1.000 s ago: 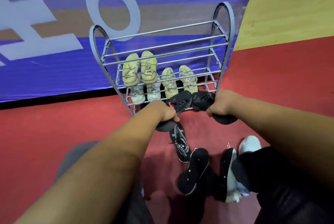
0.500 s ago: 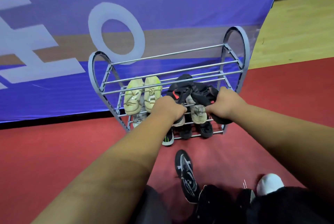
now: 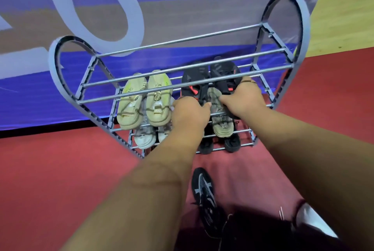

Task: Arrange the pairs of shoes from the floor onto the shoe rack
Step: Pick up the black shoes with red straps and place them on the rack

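Near, on the red floor (image 3: 60,169): one black shoe (image 3: 203,192), sole up. Beyond it, the grey shoe rack (image 3: 283,68). Left hand (image 3: 189,112) and right hand (image 3: 242,98) each grip a black sneaker (image 3: 194,80) at the heel, apparently resting on an upper-shelf bar at right. Left: beige pair (image 3: 143,98).

Only one view: my head camera, wide-angle, looking forward and steeply down along both forearms. It sits close above the grey metal tube shoe rack (image 3: 182,68) on red floor (image 3: 50,169).
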The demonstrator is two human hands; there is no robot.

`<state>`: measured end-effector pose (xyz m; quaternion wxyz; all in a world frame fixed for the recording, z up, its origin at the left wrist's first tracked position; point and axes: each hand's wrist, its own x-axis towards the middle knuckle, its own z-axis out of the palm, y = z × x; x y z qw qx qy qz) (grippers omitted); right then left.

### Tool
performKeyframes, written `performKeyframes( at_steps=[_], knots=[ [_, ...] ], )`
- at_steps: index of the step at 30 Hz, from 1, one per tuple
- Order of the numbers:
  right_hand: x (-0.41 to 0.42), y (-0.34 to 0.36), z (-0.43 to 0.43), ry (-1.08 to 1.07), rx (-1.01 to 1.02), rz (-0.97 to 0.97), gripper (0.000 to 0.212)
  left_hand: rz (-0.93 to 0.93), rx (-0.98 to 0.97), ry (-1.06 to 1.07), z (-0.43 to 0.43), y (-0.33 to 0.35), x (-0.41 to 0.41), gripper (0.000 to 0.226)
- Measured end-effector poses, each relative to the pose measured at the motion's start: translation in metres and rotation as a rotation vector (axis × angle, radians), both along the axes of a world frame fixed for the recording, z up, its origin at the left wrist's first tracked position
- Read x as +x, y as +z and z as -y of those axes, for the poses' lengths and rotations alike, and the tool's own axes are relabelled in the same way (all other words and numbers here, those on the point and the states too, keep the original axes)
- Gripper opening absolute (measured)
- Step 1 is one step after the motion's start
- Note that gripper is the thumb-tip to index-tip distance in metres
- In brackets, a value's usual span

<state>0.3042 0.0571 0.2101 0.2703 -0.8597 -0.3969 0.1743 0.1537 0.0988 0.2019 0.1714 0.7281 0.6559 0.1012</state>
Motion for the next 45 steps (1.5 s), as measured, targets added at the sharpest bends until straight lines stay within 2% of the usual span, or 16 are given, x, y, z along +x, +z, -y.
performKeyframes(
  at_steps=[3, 6, 9, 10, 14, 18, 22, 24, 29, 31, 36, 41, 45],
  knots=[
    [0.002, -0.005, -0.004, 0.018, -0.027, -0.032, 0.075, -0.003, 0.002, -0.005, -0.006, -0.005, 0.000, 0.067],
    [0.004, -0.010, -0.003, 0.068, -0.089, -0.011, 0.091, -0.008, -0.043, -0.052, -0.008, -0.005, -0.006, 0.078],
    [0.001, -0.010, 0.005, 0.116, -0.136, 0.009, 0.106, -0.012, -0.150, -0.106, -0.004, -0.004, -0.015, 0.113],
    [-0.001, -0.010, 0.009, 0.135, -0.165, 0.021, 0.113, -0.009, -0.157, -0.115, -0.003, -0.006, -0.019, 0.118],
    [-0.005, -0.009, 0.020, 0.184, -0.154, 0.013, 0.123, 0.057, -0.090, -0.144, -0.001, -0.008, -0.028, 0.104],
    [-0.001, -0.007, 0.021, 0.162, -0.007, -0.043, 0.104, 0.109, -0.017, -0.186, 0.006, -0.006, -0.026, 0.084],
    [-0.001, -0.009, 0.022, 0.180, -0.030, -0.012, 0.093, -0.032, 0.014, -0.223, 0.010, -0.008, -0.025, 0.096],
    [-0.002, -0.010, 0.022, 0.180, -0.050, 0.004, 0.099, -0.091, 0.025, -0.232, 0.012, -0.007, -0.024, 0.101],
    [-0.003, -0.007, 0.026, 0.180, -0.118, 0.061, 0.106, -0.102, -0.049, -0.230, 0.015, 0.000, -0.025, 0.113],
    [-0.005, -0.004, 0.031, 0.190, -0.144, 0.082, 0.107, -0.127, -0.062, -0.254, 0.018, 0.004, -0.029, 0.107],
    [-0.016, 0.005, 0.051, 0.183, -0.194, 0.095, 0.086, -0.151, -0.029, -0.272, 0.032, 0.019, -0.037, 0.050],
    [-0.032, 0.024, 0.080, 0.196, -0.193, 0.090, 0.065, -0.118, -0.033, -0.348, 0.055, 0.041, -0.051, 0.024],
    [-0.045, 0.049, 0.104, 0.212, -0.135, 0.076, 0.048, -0.139, -0.035, -0.397, 0.078, 0.066, -0.064, 0.020]
  ],
)
